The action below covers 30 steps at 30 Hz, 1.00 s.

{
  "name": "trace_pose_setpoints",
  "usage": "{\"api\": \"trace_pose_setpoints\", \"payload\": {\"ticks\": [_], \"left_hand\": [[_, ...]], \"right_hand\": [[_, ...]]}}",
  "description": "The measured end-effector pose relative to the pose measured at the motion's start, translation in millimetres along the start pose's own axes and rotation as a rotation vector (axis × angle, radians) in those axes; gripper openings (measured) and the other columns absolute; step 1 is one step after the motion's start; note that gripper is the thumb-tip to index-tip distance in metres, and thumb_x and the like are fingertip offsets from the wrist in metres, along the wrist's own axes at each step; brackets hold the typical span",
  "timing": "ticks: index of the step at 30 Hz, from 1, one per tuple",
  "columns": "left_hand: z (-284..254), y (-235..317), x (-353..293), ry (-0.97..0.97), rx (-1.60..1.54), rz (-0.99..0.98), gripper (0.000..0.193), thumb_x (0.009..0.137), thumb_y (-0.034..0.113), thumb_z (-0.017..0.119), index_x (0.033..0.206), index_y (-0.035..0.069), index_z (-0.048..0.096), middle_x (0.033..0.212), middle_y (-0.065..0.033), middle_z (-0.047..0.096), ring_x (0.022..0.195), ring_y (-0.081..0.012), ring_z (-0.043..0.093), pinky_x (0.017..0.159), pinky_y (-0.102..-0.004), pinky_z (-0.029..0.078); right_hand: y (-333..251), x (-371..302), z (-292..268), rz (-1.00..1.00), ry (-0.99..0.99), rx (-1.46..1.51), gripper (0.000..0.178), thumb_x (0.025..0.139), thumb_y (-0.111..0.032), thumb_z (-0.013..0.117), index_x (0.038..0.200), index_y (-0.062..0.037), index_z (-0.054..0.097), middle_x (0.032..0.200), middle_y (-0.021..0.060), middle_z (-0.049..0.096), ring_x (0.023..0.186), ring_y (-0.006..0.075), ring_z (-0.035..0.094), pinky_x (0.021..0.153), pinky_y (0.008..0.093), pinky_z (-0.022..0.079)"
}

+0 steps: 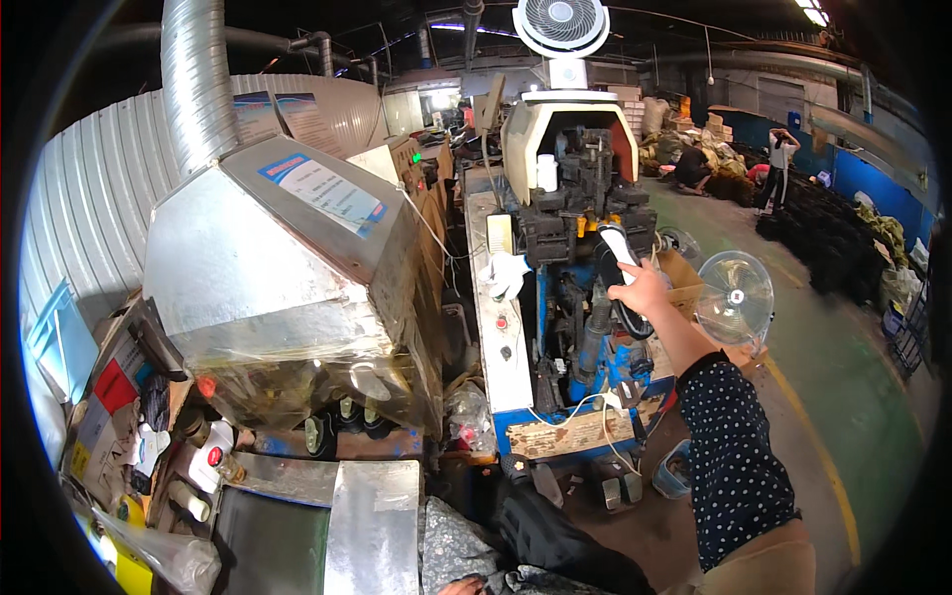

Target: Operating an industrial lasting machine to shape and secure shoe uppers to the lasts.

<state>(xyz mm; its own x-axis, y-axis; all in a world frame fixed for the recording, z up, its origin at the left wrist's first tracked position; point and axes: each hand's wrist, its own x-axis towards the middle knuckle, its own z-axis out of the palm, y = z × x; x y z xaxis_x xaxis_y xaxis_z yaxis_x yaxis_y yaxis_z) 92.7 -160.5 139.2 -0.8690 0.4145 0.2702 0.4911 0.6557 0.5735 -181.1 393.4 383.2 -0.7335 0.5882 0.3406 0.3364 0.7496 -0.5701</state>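
My right hand [643, 289] reaches forward from a dark sleeve with white dots. Its fingers close around a shoe [617, 245] with a long white sole and a dark upper, held tilted at the front of a machine [580, 233] with black and blue metal parts. Part of the shoe is hidden behind the hand. Only a bit of my left hand [461, 587] shows at the lower edge, close to grey patterned cloth on my lap; its fingers cannot be made out.
A metal hood [268, 268] with a duct stands at left, several shoes [347, 416] beneath it. A metal-edged conveyor [372, 526] lies at lower left. Right of the machine is a clear-bladed fan [735, 297]. White gloves [504, 275] rest on its panel. People are farther back.
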Motion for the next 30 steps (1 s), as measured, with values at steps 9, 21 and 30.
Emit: {"api": "trace_pose_setpoints", "payload": {"ticks": [9,21,30], "left_hand": [[-2,10,7,0.015,0.004,0.020,0.020,0.089,0.019,0.063,0.097,0.003,0.071,0.104,-0.0192,0.070,0.094,-0.0388,0.066,0.085,-0.0438,0.053],[15,-1,-4,0.052,-0.011,0.035,0.022,0.085,0.019,0.066,0.101,0.004,0.071,0.102,-0.0190,0.070,0.094,-0.0388,0.066,0.085,-0.0440,0.052],[7,4,10,-0.023,0.058,0.033,0.023,0.088,0.021,0.064,0.101,0.004,0.071,0.103,-0.0201,0.069,0.091,-0.0394,0.066,0.083,-0.0440,0.053]], "right_hand": [[-15,-2,-27,0.019,-0.124,-0.128,0.078,0.056,-0.044,0.076,0.132,-0.0314,0.062,0.156,0.0213,0.031,0.132,0.0350,0.049,0.108,0.0384,0.041],[4,-22,-1,-0.001,-0.018,0.055,0.073,0.056,-0.036,0.078,0.127,-0.0214,0.067,0.151,0.0234,0.039,0.133,0.0331,0.048,0.108,0.0373,0.042],[10,8,-28,0.006,-0.022,0.032,0.073,0.058,-0.041,0.076,0.127,-0.0217,0.067,0.152,0.0237,0.036,0.134,0.0333,0.047,0.109,0.0372,0.041]]}}
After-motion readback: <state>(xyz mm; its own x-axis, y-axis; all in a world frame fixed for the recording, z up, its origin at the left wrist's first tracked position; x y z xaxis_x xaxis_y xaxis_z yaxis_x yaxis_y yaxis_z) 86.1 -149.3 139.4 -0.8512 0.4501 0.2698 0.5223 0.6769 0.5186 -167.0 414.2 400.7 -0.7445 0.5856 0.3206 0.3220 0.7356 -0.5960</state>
